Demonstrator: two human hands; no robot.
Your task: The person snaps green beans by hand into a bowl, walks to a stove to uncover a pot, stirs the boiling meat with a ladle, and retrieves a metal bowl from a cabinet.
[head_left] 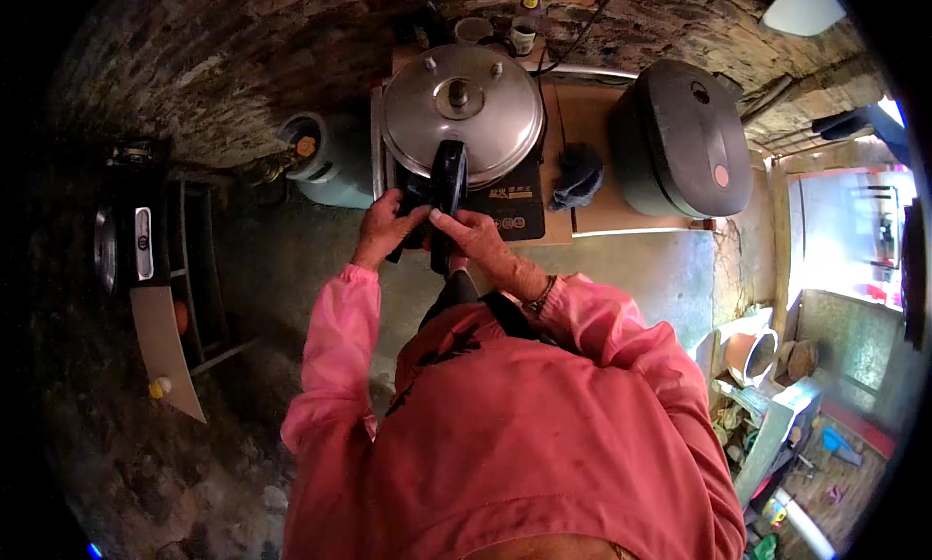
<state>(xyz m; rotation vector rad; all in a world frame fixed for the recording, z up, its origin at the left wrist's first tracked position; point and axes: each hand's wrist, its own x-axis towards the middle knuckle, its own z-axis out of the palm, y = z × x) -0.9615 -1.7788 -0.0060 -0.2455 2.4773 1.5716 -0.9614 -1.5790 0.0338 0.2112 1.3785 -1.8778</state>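
Note:
A silver pressure cooker (413,123) with its lid on sits on a black induction cooktop (524,211). Its long black handle (449,167) points toward me. My left hand (386,232) is closed at the left side of the handle's near end, with some fingers hidden behind black parts. From the right, my right hand (490,251) grips the same handle, thumb laid on top and fingers curled beneath. The two thumbs nearly meet at the handle.
Right of the cooktop lie a dark cloth (578,177) and a large dark lidded bin (684,138). A gas cylinder (335,162) stands left of the table. Bottles and jars (522,38) line the brick wall, near a hanging cable (592,26).

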